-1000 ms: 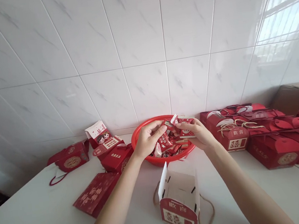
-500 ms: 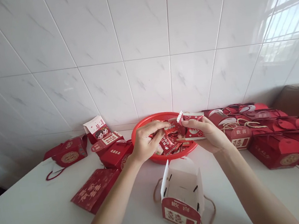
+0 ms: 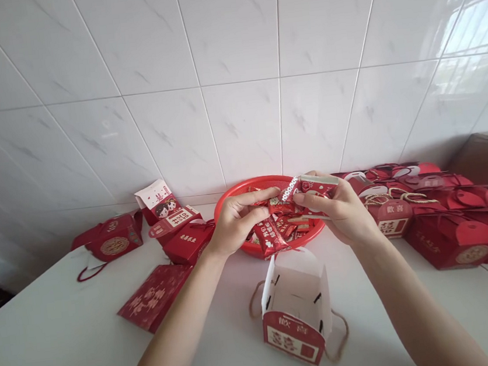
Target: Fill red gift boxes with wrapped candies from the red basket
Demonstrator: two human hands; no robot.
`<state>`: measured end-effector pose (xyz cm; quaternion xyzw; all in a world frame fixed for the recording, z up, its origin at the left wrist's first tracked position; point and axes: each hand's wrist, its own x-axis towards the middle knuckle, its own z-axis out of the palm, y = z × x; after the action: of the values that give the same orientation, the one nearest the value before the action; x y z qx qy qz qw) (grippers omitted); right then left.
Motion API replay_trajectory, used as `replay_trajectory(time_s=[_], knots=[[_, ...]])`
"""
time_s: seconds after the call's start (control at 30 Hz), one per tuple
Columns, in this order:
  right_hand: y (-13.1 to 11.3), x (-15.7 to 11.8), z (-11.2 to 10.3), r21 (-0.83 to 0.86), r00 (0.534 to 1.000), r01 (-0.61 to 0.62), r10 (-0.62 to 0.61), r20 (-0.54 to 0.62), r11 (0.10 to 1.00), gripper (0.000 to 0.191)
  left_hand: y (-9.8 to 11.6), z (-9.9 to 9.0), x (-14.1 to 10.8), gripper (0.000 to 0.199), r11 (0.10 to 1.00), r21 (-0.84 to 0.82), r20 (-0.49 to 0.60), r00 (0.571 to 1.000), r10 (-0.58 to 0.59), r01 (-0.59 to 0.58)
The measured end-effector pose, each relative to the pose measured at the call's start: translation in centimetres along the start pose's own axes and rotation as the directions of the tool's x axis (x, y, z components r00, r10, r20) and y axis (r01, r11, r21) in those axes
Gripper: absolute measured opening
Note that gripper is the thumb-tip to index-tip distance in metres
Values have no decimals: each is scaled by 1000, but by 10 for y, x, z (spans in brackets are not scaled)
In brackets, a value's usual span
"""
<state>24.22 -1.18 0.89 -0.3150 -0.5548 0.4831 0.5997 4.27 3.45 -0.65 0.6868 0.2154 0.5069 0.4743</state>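
While between both grips (image 3: 237, 225) (image 3: 339, 210), red packet (image 3: 315, 185)

Red-white candy packet (image 3: 318, 187) held above red basket (image 3: 266, 183), wrapped sweets (image 3: 269, 237) heaped inside.

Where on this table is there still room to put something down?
Bare white tabletop lies at the front left, between the flat red gift box and the open gift box. More lies in front of the red gift boxes at right. It's crowded around the red basket of snack packets, where the left hand and right hand work.
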Motion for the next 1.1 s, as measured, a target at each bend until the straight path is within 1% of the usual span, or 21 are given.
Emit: replay_trajectory(time_s=[0.07,0.17,0.27,0.37,0.5,0.63,0.73,0.83,0.93,1.1], knots=[[-1,-1,-2,-59,999,36,-36,-1,998,20,1,-1,-2,38,999,-36,21,999,-38,39],[-6,-3,-2,-159,997,67,-70,-17,985,19,2,-1,-4,42,996,-44,62,995,-80,83],[-8,-5,-1,-220,996,77,-85,-27,973,17,4,3,-3,35,998,-37,17,998,-53,54],[-5,-5,0,-168,997,67,-71,-18,983,18,7,8,-2,30,1000,-8,-39,999,2,-2],[-3,-3,1,-3,1000,-22,22,7,1000,22,9,9,-1,30,1000,22,-77,997,-5,7],[-6,-2,3,82,996,-87,85,20,993,23,11,7,-2,31,999,-23,-46,998,-37,36],[-7,-2,4,97,994,-108,105,32,989,23,12,8,-3,30,994,-85,-16,997,-71,70],[-6,-1,3,114,991,-130,126,36,985,21,12,9,-4,27,990,-109,-15,996,-92,89],[-7,0,0,100,989,-140,136,50,985,20,11,8,-4,28,991,-87,0,995,-100,100],[-17,-2,-5,-20,990,-111,112,83,994,19,12,5,-6,29,994,-23,98,989,-107,110]])
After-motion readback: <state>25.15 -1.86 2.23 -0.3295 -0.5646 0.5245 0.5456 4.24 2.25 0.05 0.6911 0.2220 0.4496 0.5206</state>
